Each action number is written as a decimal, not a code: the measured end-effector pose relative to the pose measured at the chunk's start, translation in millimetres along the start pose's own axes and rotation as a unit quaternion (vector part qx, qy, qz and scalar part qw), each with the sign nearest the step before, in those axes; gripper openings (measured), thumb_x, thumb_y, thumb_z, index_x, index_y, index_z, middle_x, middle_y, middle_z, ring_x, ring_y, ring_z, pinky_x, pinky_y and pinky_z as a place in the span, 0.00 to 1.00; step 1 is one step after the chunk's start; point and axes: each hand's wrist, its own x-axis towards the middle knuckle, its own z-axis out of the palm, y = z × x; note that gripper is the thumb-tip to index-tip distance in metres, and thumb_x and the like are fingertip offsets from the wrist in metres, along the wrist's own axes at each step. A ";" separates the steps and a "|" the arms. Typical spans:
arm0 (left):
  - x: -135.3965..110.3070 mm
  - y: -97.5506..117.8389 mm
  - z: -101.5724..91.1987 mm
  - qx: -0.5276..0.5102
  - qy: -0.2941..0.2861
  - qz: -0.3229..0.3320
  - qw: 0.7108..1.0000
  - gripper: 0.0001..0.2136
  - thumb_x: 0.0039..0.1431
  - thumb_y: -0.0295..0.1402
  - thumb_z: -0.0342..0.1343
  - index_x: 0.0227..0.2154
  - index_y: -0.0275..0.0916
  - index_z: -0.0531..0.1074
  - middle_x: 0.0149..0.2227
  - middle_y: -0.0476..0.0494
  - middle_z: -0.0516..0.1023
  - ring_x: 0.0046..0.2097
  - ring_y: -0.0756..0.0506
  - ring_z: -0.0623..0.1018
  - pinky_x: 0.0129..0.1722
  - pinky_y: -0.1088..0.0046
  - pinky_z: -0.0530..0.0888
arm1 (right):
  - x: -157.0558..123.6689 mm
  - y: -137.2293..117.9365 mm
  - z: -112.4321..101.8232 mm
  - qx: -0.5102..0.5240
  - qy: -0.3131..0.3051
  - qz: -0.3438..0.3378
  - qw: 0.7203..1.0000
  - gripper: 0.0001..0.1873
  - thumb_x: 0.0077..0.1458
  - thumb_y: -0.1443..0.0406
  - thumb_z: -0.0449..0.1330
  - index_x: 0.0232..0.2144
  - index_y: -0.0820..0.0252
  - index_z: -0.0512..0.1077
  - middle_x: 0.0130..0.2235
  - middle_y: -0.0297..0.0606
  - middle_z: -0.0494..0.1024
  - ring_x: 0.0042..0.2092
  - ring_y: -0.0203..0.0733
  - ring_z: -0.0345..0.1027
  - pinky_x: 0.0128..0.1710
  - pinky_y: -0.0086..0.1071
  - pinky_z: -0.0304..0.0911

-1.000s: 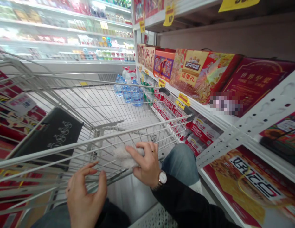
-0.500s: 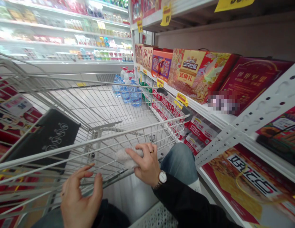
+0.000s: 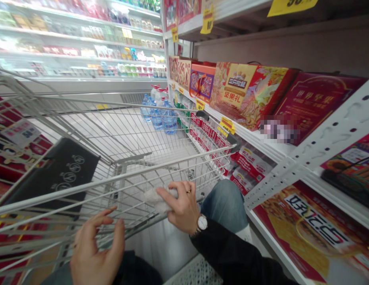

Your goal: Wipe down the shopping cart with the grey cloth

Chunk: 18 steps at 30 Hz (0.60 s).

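My right hand (image 3: 181,206), with a ring and a white-faced watch (image 3: 202,222), grips a crumpled white cloth (image 3: 157,200). The cloth lies against the wire side of a shopping cart (image 3: 136,174). Just left of it, my left hand (image 3: 96,249) is held near the cart's lower wires, thumb and fingers apart with nothing between them. The cart's long top rail runs above both hands. A dark panel (image 3: 74,170) with pale printed symbols is fixed at the cart's left end.
Shelving on the right bears gift boxes (image 3: 240,89) and, lower down, red-and-white packs (image 3: 252,162). Large blue water bottles (image 3: 169,118) stand on the floor ahead. A lit refrigerated case (image 3: 83,47) spans the back. My bent knee (image 3: 222,202) is beside the cart.
My left hand has shifted slightly left and down. My right hand has barely moved, and the cloth in it sits at a slightly different angle.
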 end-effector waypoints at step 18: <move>-1.3 -0.4 -1.4 -0.007 -0.003 -0.001 1.000 0.12 0.60 0.46 0.56 0.38 0.43 0.67 0.52 0.39 0.77 0.55 0.36 0.75 0.60 0.52 0.68 | 8.4 -0.4 -13.2 0.003 0.020 0.006 1.000 0.41 0.42 0.72 0.57 0.60 0.45 0.67 0.51 0.39 0.66 0.50 0.47 0.59 0.50 0.43 0.52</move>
